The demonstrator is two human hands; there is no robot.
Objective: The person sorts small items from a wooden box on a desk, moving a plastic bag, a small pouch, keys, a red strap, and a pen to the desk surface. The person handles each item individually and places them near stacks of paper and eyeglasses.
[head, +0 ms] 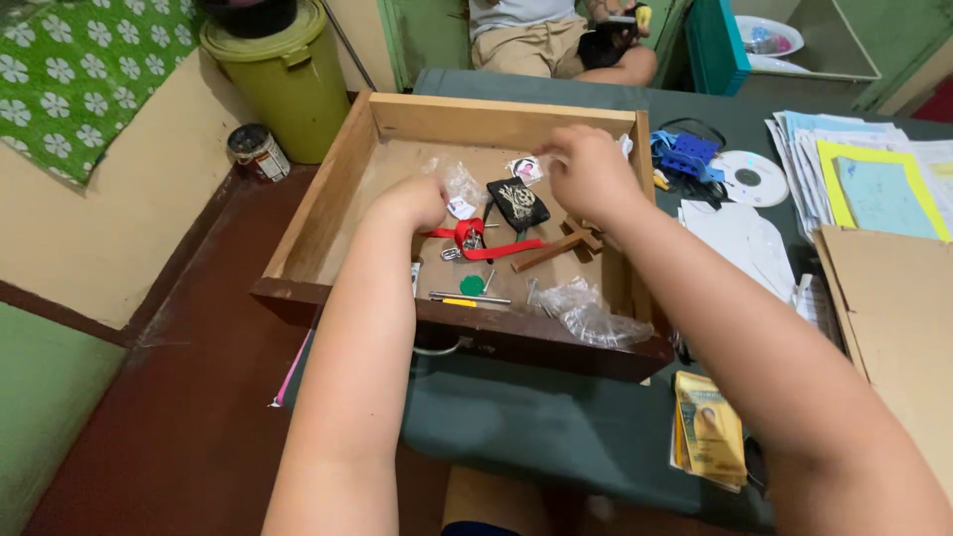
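A wooden drawer [328,194] rests on a dark green table [536,417] in front of me. My left hand [409,201] is closed inside the drawer, next to a crumpled clear plastic bag [460,182] and a red lanyard [481,243]. My right hand [588,171] hovers over the drawer's back right part with fingers pinched near a small round sticker [526,169]; whether it grips anything is unclear. Below it lie a black pouch [517,203] and a brown wooden cross [558,246].
More clear plastic [586,310], a green disc [473,286] and thin metal tools [467,297] lie at the drawer's front. Right of it are a blue toy [688,156], a disc [751,179], papers [874,179], cardboard [893,318] and a yellow packet [708,427]. A green bin [283,79] stands left; another person [556,40] sits beyond.
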